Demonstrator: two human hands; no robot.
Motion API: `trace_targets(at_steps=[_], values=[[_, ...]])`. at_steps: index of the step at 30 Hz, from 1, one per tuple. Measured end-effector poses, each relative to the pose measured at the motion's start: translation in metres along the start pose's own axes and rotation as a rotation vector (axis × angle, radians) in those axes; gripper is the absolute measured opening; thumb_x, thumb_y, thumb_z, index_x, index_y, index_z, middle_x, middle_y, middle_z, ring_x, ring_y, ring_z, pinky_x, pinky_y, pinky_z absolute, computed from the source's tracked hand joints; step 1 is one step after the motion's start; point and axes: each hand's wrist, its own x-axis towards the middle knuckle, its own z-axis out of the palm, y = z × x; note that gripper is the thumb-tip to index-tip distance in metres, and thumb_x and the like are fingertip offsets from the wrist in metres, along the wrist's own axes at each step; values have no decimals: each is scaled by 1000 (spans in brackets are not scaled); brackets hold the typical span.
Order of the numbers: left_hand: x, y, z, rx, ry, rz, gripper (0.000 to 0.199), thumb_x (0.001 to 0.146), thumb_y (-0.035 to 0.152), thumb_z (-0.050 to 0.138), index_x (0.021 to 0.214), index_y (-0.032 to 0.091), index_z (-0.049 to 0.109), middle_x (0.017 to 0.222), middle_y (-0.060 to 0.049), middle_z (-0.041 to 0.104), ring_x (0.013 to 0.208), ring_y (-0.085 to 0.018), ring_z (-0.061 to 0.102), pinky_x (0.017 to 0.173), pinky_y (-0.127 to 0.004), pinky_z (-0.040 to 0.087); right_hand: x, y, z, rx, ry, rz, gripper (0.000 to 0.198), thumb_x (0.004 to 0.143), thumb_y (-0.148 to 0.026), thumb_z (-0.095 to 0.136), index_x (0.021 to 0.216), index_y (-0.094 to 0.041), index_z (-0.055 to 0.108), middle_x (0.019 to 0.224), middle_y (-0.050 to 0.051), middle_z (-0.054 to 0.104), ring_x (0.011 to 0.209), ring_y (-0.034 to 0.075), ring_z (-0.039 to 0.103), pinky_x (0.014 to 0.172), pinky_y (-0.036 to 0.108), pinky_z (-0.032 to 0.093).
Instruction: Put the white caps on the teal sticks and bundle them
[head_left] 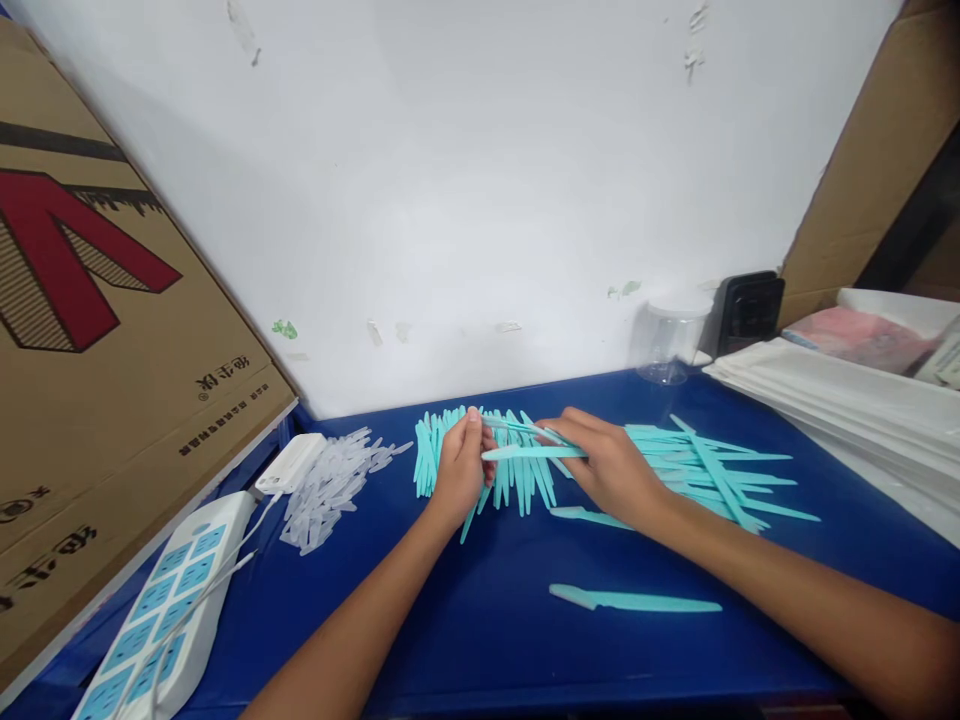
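Note:
My right hand (600, 460) is closed on turquoise eyebrow razors (536, 453), at least two, which point left. My left hand (461, 465) pinches the tip of one razor, with a pale or clear part at its end; whether that is a cap I cannot tell. Behind both hands lies a row of turquoise razors (435, 450), partly hidden by my fingers. A second razor pile (705, 465) spreads beyond my right wrist. One single razor (637, 600) lies in front, and another (585, 515) sits partly under my right hand. Small clear plastic caps (330, 490) are heaped on the left.
A power strip (165, 610) with cables and a white charger-like block (291, 463) stand at left, beside a large cardboard box (127, 400). Against the white wall are a clear jar (671, 340) and a black object (750, 312). White trays (847, 400) edge the blue table (450, 650) at right.

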Motion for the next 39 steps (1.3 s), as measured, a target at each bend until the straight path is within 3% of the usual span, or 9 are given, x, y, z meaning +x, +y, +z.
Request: trace_targets(at_steps=[3,6,9,12,20,24,27,35,39], values=[[-2,4,4,-141,-42,-65,53,93,68,49,91,16,58,68,-4,66,54,-17,62,44,-25,48,-4,1,5,-62,1,-18,36,98,-14,45,129,-23,61,97,7,58,75,20,56,68,30,44],[-4,10,6,-261,-59,-129,50,92,62,58,99,13,64,94,-14,75,85,-23,74,70,-32,60,-5,2,8,-108,-18,4,46,92,-6,46,132,-24,59,100,7,58,75,19,58,70,30,46],[-3,11,5,-365,-56,-171,41,92,52,65,102,12,66,116,-17,74,104,-25,72,93,-38,58,-4,1,10,-156,-65,19,58,85,0,45,137,-23,55,104,8,58,78,20,60,71,31,48],[1,7,1,-400,-33,-182,36,93,48,66,100,12,66,116,-17,74,105,-25,73,99,-39,56,-5,0,11,-157,-123,47,67,80,2,44,142,-22,50,112,9,60,84,23,64,71,32,50],[12,9,-13,-323,124,-122,39,94,45,66,114,12,62,106,-16,77,93,-23,76,87,-37,61,1,10,0,10,-58,242,48,88,-1,43,130,-23,47,131,12,66,125,29,62,85,35,51],[4,12,-5,-246,38,-74,43,89,49,70,112,14,62,93,-13,78,90,-26,77,78,-36,62,6,5,-11,-86,-34,315,25,92,-6,46,111,-21,53,119,13,71,113,30,68,77,32,49],[-4,13,6,-223,-29,-82,45,87,54,70,108,14,63,92,-13,77,87,-28,77,72,-36,63,7,2,-12,-132,-39,321,15,97,-20,50,112,-21,54,100,11,73,92,29,71,69,30,45],[-6,13,10,-200,-57,-118,41,88,51,69,104,14,62,97,-15,78,80,-25,77,68,-35,64,5,9,-8,32,-146,405,63,90,-66,59,129,-18,49,96,11,70,84,27,67,65,31,45],[-4,13,6,-191,-5,-136,43,88,51,71,109,15,61,91,-13,78,77,-25,77,66,-34,63,5,4,-12,179,-161,389,52,101,-65,37,117,-19,53,90,7,67,81,23,63,67,31,46]])
